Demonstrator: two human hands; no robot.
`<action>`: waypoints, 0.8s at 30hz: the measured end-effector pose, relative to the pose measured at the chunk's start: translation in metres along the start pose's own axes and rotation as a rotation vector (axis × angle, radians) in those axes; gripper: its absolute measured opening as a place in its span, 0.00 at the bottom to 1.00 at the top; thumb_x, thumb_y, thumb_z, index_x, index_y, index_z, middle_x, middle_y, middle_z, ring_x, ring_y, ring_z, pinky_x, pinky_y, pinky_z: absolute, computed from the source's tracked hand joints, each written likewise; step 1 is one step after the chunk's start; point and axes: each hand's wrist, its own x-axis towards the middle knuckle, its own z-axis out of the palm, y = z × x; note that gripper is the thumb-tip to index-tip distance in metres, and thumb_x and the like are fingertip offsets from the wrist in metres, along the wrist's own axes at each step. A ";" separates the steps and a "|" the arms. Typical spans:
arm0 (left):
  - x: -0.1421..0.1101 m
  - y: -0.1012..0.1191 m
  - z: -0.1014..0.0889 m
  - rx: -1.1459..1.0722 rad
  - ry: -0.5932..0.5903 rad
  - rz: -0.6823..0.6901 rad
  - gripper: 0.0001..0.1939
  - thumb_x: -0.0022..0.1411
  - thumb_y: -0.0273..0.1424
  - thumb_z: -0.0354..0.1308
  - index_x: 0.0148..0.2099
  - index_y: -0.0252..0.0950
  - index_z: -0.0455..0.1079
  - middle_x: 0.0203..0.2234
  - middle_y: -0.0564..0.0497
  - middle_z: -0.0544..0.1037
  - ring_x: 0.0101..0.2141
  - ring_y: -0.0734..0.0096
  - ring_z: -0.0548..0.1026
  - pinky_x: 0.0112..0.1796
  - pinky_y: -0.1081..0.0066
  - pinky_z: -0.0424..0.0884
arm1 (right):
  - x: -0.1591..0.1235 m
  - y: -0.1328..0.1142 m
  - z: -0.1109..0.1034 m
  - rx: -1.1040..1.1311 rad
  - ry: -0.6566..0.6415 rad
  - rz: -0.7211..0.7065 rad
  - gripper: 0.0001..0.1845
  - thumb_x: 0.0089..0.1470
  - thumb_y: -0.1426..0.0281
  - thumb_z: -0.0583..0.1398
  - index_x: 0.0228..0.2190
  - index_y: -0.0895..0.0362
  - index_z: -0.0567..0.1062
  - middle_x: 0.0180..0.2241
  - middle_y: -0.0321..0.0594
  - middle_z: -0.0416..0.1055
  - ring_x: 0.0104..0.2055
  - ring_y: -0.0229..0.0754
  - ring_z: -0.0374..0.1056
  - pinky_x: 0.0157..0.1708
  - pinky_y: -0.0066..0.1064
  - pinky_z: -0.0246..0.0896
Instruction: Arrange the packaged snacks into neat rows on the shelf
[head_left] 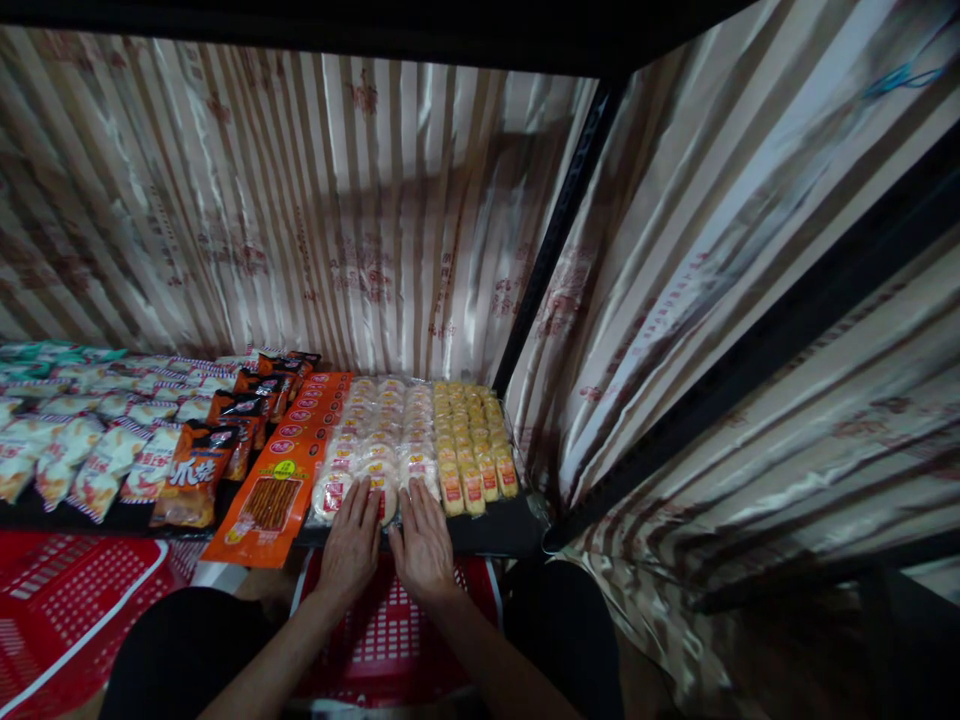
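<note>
My left hand (349,543) and my right hand (424,543) lie side by side, palms down, at the front edge of a dark shelf (495,532). Their stretched fingers rest on the front packets of round pale rice crackers (375,440), which fill rows running back to the striped backing. Neither hand grips anything. Orange flat snack packets (279,490) lie just left of my left hand. Rows of small yellow wrapped snacks (471,440) lie just right of my right hand.
Further left are brown-orange bags (196,480) and white-red bags (82,455). Shiny striped paper (337,220) lines the back and right side. A black upright post (559,230) stands at the shelf corner. Red plastic baskets (390,640) sit below the shelf.
</note>
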 end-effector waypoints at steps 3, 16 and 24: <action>0.000 0.000 -0.001 -0.016 -0.012 -0.005 0.22 0.65 0.27 0.42 0.61 0.31 0.57 0.61 0.36 0.57 0.63 0.52 0.49 0.55 0.49 0.61 | 0.000 0.000 0.004 0.011 -0.001 0.006 0.27 0.59 0.66 0.51 0.58 0.63 0.62 0.62 0.49 0.54 0.65 0.48 0.45 0.61 0.42 0.47; 0.007 0.021 -0.017 -0.043 0.030 -0.009 0.24 0.64 0.23 0.43 0.62 0.34 0.54 0.63 0.36 0.54 0.64 0.50 0.44 0.56 0.45 0.58 | -0.027 0.043 -0.030 -0.067 0.106 0.175 0.27 0.62 0.68 0.46 0.61 0.59 0.55 0.64 0.48 0.47 0.67 0.50 0.40 0.58 0.45 0.49; 0.017 0.072 0.006 -0.108 -0.046 0.177 0.23 0.62 0.21 0.42 0.58 0.33 0.63 0.59 0.39 0.63 0.61 0.54 0.55 0.54 0.53 0.64 | -0.045 0.074 -0.025 -0.061 0.136 0.199 0.26 0.62 0.67 0.46 0.60 0.61 0.57 0.62 0.50 0.53 0.64 0.50 0.49 0.56 0.44 0.54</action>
